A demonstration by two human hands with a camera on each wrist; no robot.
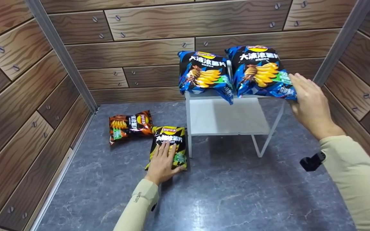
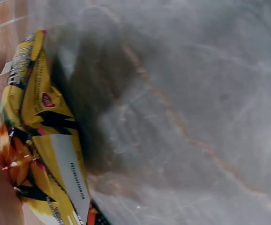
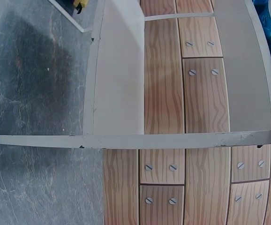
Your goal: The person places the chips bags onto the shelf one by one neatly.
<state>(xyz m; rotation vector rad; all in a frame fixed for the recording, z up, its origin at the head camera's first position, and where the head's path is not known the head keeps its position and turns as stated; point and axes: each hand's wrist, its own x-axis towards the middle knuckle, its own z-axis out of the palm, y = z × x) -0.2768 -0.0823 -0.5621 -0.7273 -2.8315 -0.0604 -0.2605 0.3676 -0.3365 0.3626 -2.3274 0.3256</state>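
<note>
Two blue chip bags, the left one [image 1: 204, 72] and the right one [image 1: 259, 72], lie side by side on top of a white two-tier rack [image 1: 230, 117]. My right hand [image 1: 312, 106] rests at the right edge of the right blue bag, thumb by the rack's top corner; whether it grips the bag cannot be told. On the floor left of the rack, my left hand [image 1: 164, 162] lies with spread, fairly straight fingers on a yellow and black bag [image 1: 178, 141]. That yellow bag [image 2: 56, 136] shows side-on in the left wrist view. An orange and black bag [image 1: 130, 125] touches its upper left.
Wood-patterned walls [image 1: 149, 24] with grey metal corner posts [image 1: 59, 48] stand behind and at both sides. The floor [image 1: 223, 192] is dark grey with a marble pattern. The rack's white leg [image 3: 173, 140] crosses the right wrist view.
</note>
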